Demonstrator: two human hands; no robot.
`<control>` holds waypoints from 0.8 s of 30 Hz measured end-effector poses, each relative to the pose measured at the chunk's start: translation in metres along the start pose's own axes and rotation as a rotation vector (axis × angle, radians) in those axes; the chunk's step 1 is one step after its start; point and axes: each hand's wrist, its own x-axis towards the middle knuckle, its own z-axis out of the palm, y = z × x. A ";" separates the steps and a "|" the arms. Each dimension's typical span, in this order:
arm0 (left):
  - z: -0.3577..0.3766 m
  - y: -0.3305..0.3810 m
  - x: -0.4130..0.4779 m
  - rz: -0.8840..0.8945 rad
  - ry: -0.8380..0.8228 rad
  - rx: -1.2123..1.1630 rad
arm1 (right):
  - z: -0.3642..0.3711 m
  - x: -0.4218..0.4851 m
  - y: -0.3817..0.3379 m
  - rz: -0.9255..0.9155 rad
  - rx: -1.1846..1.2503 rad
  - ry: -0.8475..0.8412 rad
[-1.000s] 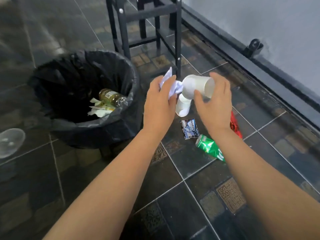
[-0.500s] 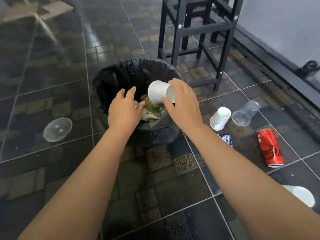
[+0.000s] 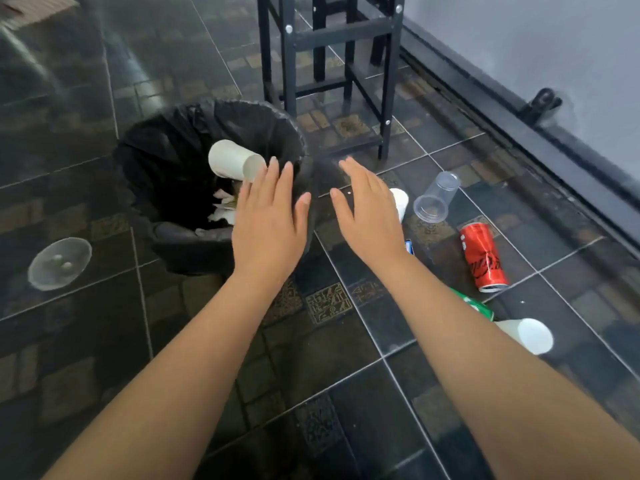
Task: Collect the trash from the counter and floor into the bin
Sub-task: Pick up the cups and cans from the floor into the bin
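Note:
A black-lined bin stands on the dark tiled floor. A white paper cup lies on its side in the bin's mouth, above crumpled paper. My left hand is flat and open over the bin's near right rim, fingertips just short of the cup. My right hand is open too, over the floor right of the bin. On the floor lie a clear plastic cup, a red can, a green can, and two white cups, the first partly hidden by my right hand.
A clear plastic lid lies left of the bin. A black stool frame stands behind it. A dark baseboard runs along the wall on the right, with a doorstop. A blue wrapper peeks out by my right wrist.
My right hand let go of the white cup, which now lies in the bin's mouth. Both hands have opened flat and drawn back toward the right of the bin.

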 end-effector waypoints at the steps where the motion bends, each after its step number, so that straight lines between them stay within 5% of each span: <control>1: 0.008 0.016 -0.006 0.049 -0.008 -0.013 | -0.007 -0.008 0.012 0.030 -0.017 0.024; 7: 0.078 0.096 -0.053 0.373 -0.304 -0.062 | -0.061 -0.075 0.096 0.285 -0.193 0.115; 12: 0.124 0.140 -0.091 0.483 -0.671 0.057 | -0.102 -0.144 0.151 0.614 -0.457 -0.036; 17: 0.150 0.165 -0.100 0.497 -0.812 0.207 | -0.119 -0.186 0.180 0.859 -0.535 -0.269; 24: 0.167 0.177 -0.100 0.498 -0.812 0.355 | -0.121 -0.203 0.181 0.981 -0.309 -0.268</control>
